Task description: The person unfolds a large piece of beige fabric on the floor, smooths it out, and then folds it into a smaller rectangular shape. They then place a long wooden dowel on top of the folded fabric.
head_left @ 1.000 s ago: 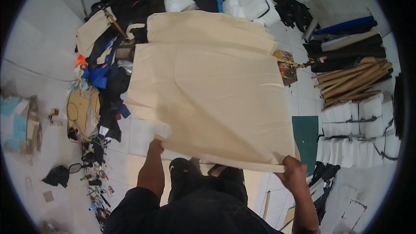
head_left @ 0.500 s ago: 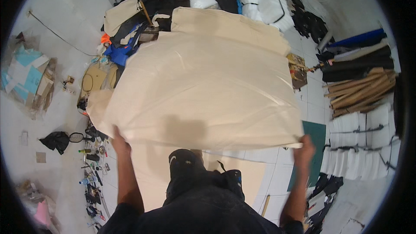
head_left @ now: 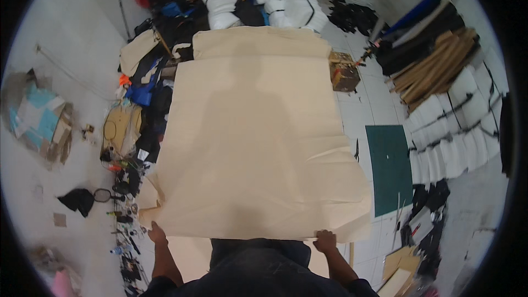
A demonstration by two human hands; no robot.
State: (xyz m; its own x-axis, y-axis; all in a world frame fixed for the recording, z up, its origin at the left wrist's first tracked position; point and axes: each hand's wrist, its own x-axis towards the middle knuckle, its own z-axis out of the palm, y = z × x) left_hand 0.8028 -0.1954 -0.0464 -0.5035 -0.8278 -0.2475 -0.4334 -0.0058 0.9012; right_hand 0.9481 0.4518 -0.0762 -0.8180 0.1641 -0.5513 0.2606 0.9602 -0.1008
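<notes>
Left hand [head_left: 158, 234] and right hand [head_left: 325, 240] pinch the near edge of a cream sheet [head_left: 247, 154]

Seen from the head camera, both hands are closed, fingers curled over the sheet's edge: the left at lower left, the right at lower centre-right, short of the sheet's right corner. The sheet spreads through the middle of the frame, fairly flat, with a shadow across it, creases at its right side and a ruffled fold at lower left. Beyond its far edge shows another cream layer [head_left: 258, 44]; more cream material [head_left: 188, 256] lies beneath at the bottom of the frame.

White floor tiles [head_left: 357, 113] run down the right of the sheet. On them are a worn box [head_left: 345, 74] at upper right and a green mat [head_left: 389, 168] right of centre.

Brown rolls [head_left: 434, 66] and a dark roll [head_left: 404, 52] lean in the upper right, above strapped white bundles [head_left: 448, 157] at the right. More white bundles [head_left: 220, 8] stand at the top. Blue cloth [head_left: 140, 94] sits among dark material at upper left. Along the pale wall [head_left: 71, 55] at left are a blue-and-white bundle [head_left: 38, 113], a black bag [head_left: 77, 201] and a racket [head_left: 103, 196]; small clutter lines the lower left.
</notes>
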